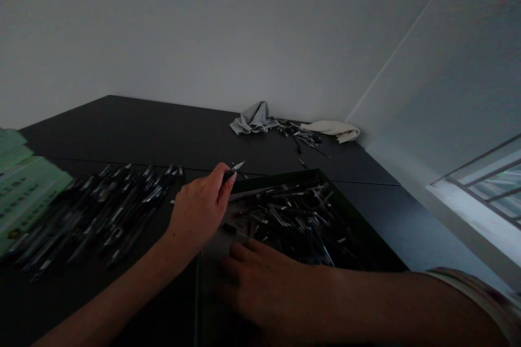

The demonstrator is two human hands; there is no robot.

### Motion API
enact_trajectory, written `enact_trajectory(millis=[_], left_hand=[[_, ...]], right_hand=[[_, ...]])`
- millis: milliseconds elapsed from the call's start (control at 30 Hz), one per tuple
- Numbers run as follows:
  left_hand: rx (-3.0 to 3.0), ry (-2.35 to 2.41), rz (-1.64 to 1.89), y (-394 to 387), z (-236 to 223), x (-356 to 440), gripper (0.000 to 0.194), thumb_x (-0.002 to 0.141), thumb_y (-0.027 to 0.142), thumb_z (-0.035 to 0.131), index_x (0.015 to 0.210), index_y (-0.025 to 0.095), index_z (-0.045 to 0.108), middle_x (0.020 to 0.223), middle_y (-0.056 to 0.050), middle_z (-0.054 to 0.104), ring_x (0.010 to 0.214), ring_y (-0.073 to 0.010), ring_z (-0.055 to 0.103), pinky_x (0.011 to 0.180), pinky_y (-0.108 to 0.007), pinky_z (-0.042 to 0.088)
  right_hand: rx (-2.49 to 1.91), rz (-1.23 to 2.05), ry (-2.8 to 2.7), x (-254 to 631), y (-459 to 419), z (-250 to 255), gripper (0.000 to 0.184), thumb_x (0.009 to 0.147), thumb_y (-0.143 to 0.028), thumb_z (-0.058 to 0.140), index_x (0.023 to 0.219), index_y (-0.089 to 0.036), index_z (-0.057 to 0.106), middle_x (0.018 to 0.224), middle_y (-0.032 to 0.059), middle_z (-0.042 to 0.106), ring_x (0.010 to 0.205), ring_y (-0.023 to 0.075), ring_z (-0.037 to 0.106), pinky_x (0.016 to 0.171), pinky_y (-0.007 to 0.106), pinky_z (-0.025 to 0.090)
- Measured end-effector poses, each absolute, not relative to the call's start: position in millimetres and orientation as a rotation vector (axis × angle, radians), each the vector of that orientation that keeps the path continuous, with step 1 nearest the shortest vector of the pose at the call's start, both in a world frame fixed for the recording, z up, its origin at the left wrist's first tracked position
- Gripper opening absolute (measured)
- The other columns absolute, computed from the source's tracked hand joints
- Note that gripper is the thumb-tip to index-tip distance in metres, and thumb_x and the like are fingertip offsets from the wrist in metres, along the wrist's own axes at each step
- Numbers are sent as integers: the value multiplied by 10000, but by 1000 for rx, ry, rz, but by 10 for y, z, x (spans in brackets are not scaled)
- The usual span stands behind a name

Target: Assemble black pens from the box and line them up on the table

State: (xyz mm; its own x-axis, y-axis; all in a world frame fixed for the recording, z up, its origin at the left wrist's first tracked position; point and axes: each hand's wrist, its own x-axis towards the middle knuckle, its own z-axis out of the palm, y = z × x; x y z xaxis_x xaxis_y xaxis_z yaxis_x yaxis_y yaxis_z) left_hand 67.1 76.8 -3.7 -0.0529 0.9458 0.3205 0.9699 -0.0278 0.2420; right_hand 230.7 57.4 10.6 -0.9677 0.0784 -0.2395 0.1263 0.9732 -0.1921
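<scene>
My left hand (199, 209) is closed around a small craft knife (235, 169), whose silver blade tip pokes out past my fingers above the near-left corner of a dark tray (368, 244). The tray holds several loose black knives and metal parts (293, 217). Resting inside the tray's near-left part, my right hand (260, 282) lies palm down with fingers spread toward the left. A row of several black knives (97, 211) is laid out on the dark table (154, 135) left of my left hand.
Green printed cardboard boxes (24, 195) sit at the left edge. At the back lie a grey cloth (253, 119), a cream cloth (336, 130) and a few scattered knives (303, 135). A white wall corner and a window (492, 184) are on the right.
</scene>
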Motion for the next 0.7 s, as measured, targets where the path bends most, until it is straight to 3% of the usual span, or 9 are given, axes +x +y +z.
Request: enact_trajectory(millis=[233,700], left_hand=[[-2136,-2150,-598,765,-22,665,239,967,370,303,934,225,490,633,0,621,607,-232,654,504,-284,292],[-2156,-2150,-536,761,-17,668,232,973,358,305,945,214,485,618,8,608,601,-231,658,499,-285,299]], right_hand=[[270,-193,2824,2364,802,55,233,771,-312,601,808,-101,695,835,119,659,865,261,574,768,370,423],[432,-205,2877,2443,864,53,188,771,-238,575,807,-102,699,815,117,681,841,249,609,735,340,434]])
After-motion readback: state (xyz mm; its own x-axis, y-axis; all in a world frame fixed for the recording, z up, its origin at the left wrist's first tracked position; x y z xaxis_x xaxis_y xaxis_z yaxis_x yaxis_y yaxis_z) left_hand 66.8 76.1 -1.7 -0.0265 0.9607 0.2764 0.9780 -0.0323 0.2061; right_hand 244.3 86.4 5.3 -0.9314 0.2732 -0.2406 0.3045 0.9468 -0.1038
